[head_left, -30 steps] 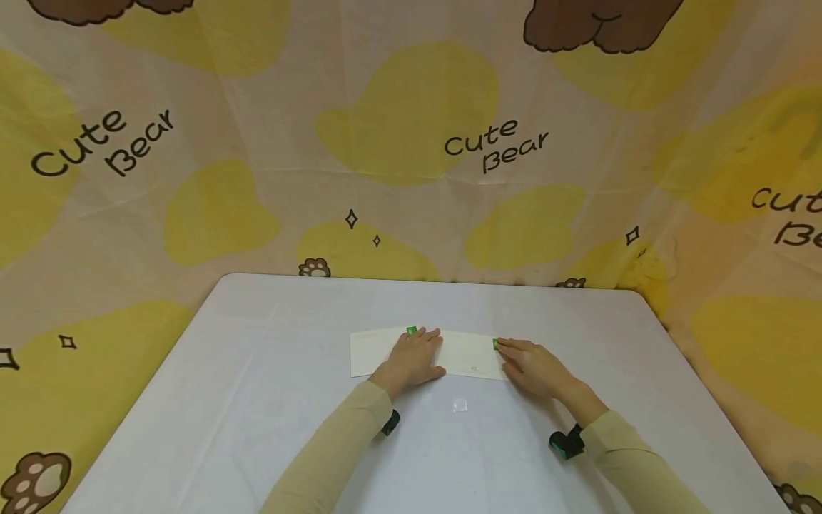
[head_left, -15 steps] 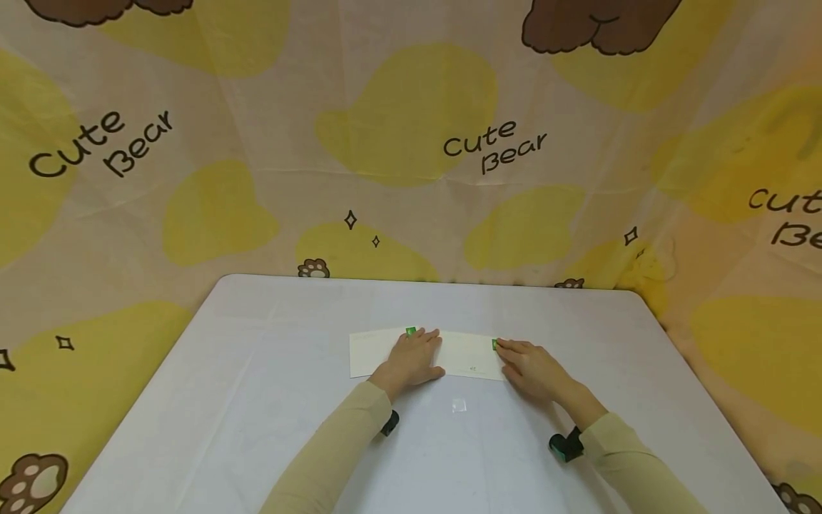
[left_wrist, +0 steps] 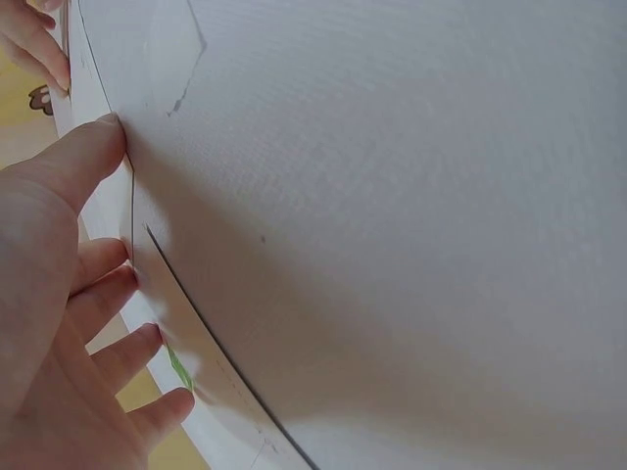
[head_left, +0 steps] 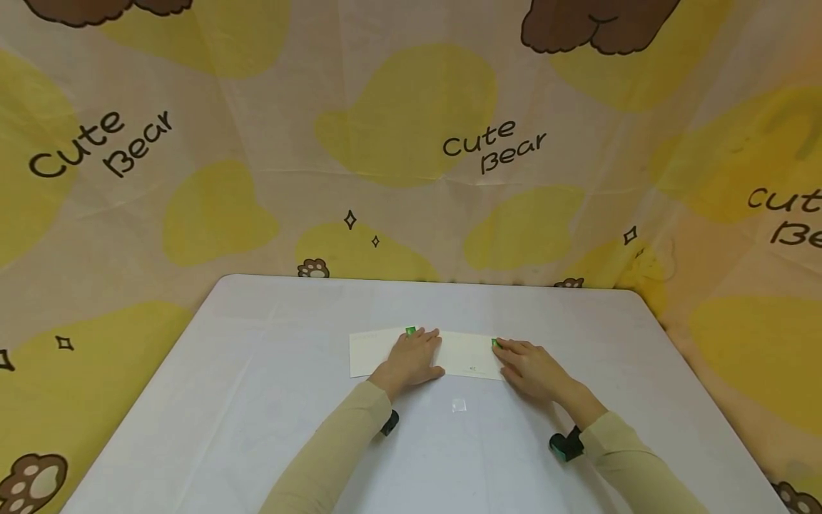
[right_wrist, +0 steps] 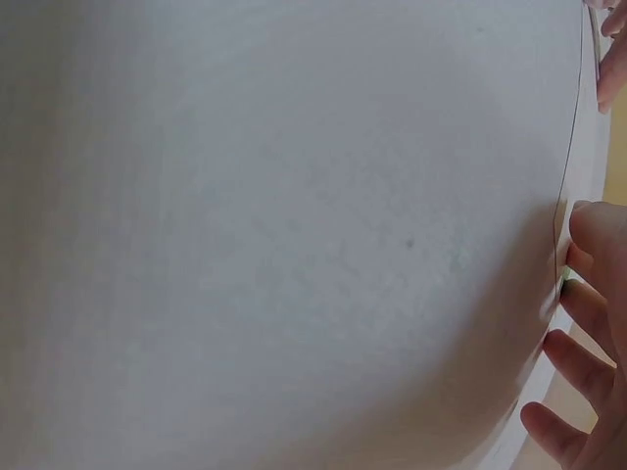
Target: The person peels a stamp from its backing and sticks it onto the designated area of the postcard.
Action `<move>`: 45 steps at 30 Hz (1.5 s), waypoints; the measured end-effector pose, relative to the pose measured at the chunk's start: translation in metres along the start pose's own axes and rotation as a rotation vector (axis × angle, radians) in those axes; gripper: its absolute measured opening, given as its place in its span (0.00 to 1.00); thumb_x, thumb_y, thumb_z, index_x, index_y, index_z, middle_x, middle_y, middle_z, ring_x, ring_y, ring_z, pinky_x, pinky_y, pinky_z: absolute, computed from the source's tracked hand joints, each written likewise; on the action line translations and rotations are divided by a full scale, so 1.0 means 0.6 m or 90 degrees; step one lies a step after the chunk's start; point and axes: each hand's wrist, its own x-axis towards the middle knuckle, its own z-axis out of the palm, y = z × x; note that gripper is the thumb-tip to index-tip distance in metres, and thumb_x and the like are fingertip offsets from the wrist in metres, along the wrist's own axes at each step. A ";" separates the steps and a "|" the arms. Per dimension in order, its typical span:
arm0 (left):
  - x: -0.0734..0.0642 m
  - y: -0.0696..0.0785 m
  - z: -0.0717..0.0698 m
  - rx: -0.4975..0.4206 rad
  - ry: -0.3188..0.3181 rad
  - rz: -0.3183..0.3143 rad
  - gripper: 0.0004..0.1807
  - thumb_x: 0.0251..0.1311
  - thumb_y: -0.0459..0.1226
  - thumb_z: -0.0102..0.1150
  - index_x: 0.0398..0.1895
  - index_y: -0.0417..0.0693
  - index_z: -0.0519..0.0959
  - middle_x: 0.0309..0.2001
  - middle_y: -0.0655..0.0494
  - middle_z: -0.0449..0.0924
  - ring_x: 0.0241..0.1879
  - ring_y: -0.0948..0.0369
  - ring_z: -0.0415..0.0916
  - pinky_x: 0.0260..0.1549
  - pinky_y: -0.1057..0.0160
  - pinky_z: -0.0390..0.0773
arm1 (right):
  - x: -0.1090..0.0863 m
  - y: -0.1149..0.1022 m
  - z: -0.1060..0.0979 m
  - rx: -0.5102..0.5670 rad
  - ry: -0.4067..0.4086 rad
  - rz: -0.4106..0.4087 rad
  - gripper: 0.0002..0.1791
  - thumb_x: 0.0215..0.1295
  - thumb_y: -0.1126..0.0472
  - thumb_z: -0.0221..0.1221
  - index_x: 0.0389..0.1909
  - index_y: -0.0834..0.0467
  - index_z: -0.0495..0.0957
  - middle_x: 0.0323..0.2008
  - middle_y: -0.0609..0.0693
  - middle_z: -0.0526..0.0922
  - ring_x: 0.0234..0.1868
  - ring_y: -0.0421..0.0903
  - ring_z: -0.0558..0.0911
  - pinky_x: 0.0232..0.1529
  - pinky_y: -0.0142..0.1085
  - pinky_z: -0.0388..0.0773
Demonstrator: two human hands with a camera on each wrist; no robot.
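Two flat white pieces, paper or card, lie nearly end to end: a left one (head_left: pixel 372 353) and a right one (head_left: pixel 467 353). My left hand (head_left: pixel 414 358) rests with fingers extended over where they meet, thumb at the near edge. A small green patch (head_left: pixel 411 331) shows just beyond those fingers; the left wrist view has the green patch (left_wrist: pixel 179 368) between two fingertips. On the right piece's right end lies my right hand (head_left: pixel 536 368), fingers outstretched, its fingertips partly covering another green patch (head_left: pixel 496 343). The palms hide parts of both pieces.
A small shiny, see-through square (head_left: pixel 459 405) lies on the white table (head_left: pixel 282 421), nearer than the pieces. Dark wrist devices, left device (head_left: pixel 390 422) and right device (head_left: pixel 566 446), sit below the sleeves. A patterned cloth (head_left: pixel 411 143) hangs behind the table.
The right fingertips have shifted very slightly at the right green patch, covering a bit more of it. The left hand and both white pieces stay in place.
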 end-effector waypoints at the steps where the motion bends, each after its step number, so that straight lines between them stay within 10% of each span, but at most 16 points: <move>1: 0.000 0.000 0.000 -0.001 0.001 0.000 0.37 0.56 0.55 0.56 0.66 0.49 0.63 0.69 0.58 0.57 0.69 0.54 0.53 0.64 0.49 0.57 | 0.000 0.000 -0.001 -0.002 -0.003 0.002 0.24 0.62 0.59 0.57 0.59 0.61 0.70 0.60 0.59 0.71 0.58 0.60 0.71 0.48 0.56 0.72; 25: -0.001 -0.001 -0.003 0.009 -0.004 -0.003 0.37 0.56 0.55 0.56 0.66 0.49 0.63 0.69 0.57 0.57 0.69 0.54 0.53 0.64 0.49 0.57 | -0.007 0.003 -0.010 -0.023 -0.049 0.032 0.25 0.63 0.55 0.55 0.60 0.62 0.70 0.61 0.56 0.70 0.60 0.59 0.69 0.52 0.59 0.69; 45: -0.028 -0.018 -0.005 0.012 0.037 0.025 0.37 0.59 0.58 0.50 0.67 0.48 0.61 0.69 0.55 0.56 0.70 0.53 0.50 0.66 0.49 0.54 | 0.003 0.002 -0.009 0.001 0.019 0.080 0.21 0.62 0.57 0.57 0.54 0.60 0.75 0.51 0.56 0.78 0.52 0.56 0.76 0.47 0.53 0.74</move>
